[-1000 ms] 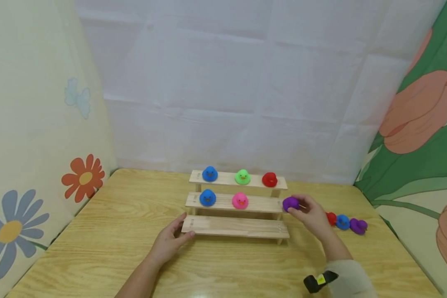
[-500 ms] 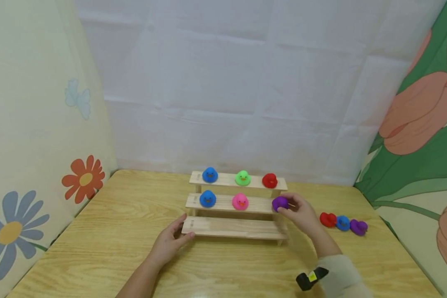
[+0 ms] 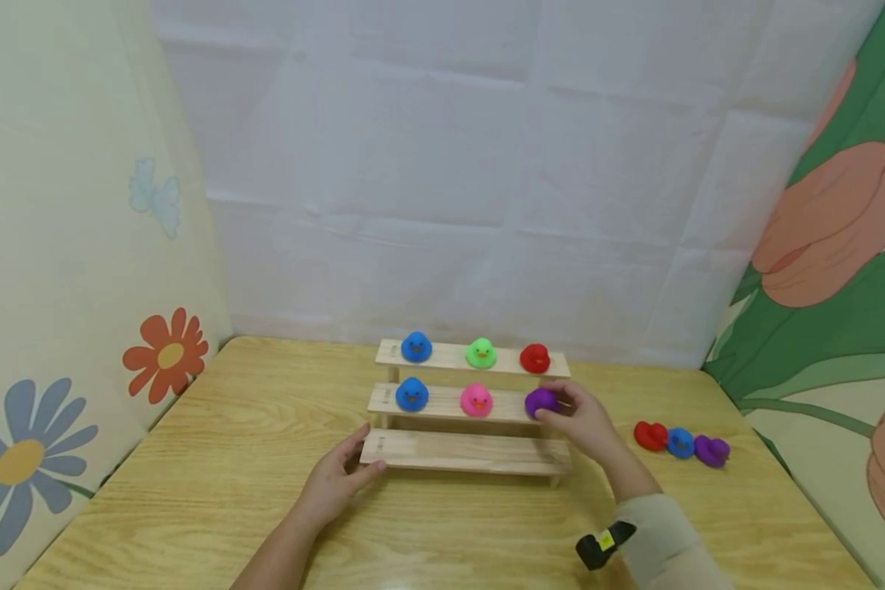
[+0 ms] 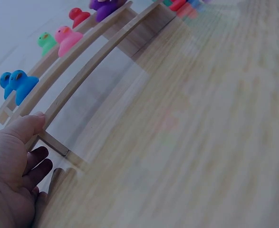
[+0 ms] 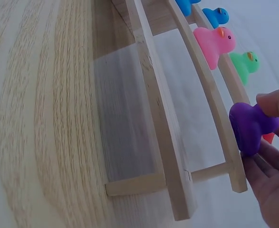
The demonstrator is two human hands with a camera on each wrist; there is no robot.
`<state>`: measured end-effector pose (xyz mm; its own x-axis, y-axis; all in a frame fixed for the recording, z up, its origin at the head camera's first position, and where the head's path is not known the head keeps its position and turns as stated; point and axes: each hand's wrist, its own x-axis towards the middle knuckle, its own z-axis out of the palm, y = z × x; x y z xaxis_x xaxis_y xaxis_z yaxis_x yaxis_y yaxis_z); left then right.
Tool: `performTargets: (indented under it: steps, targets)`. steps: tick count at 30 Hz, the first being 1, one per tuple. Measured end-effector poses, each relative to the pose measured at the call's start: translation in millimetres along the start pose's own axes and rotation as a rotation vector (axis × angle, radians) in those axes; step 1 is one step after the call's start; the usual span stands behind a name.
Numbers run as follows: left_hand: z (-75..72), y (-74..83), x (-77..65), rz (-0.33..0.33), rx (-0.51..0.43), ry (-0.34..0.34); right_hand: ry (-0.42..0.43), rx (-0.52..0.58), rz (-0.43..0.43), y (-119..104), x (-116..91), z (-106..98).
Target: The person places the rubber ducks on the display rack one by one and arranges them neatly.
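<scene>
A three-tier wooden shelf (image 3: 465, 451) stands on the table, its lowest board bare. My left hand (image 3: 338, 477) holds the left end of that board, thumb at the front edge. In the left wrist view the other fingers hang lower, beside the shelf's leg. My right hand (image 3: 587, 419) pinches a purple rubber duck (image 3: 541, 403) between thumb and fingers at the right end of the middle board. The right wrist view has this duck (image 5: 249, 124) against the board. Left of it on the same board sit a pink duck (image 3: 476, 400) and a blue duck (image 3: 411, 395).
The top board carries another blue duck (image 3: 416, 347), a green duck (image 3: 481, 353) and a red duck (image 3: 535, 358). On the table (image 3: 214, 459) to the right lie a red duck (image 3: 651, 436), a blue duck (image 3: 680, 442) and a purple duck (image 3: 711, 451) in a row.
My right hand has moved left with the purple duck, from beyond the middle board's right end to over that board. The left hand has stayed on the shelf.
</scene>
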<state>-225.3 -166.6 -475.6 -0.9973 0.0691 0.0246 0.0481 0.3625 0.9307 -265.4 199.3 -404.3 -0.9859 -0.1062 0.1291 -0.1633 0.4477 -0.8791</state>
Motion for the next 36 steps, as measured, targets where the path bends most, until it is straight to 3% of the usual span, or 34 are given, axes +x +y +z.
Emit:
performTargets:
  steps: [12,29,36]
  targets:
    - [1.3,1.6,-1.2,-0.006,-0.009,0.005,0.003,-0.013,-0.004,1.0,6.3,5.6]
    - [0.3,0.9,-1.6,0.001,0.009,0.008,-0.02,0.015,-0.077,3.9,7.3,7.9]
    - [0.4,0.5,-1.2,-0.002,0.02,0.011,-0.017,0.028,-0.057,2.8,5.7,8.2]
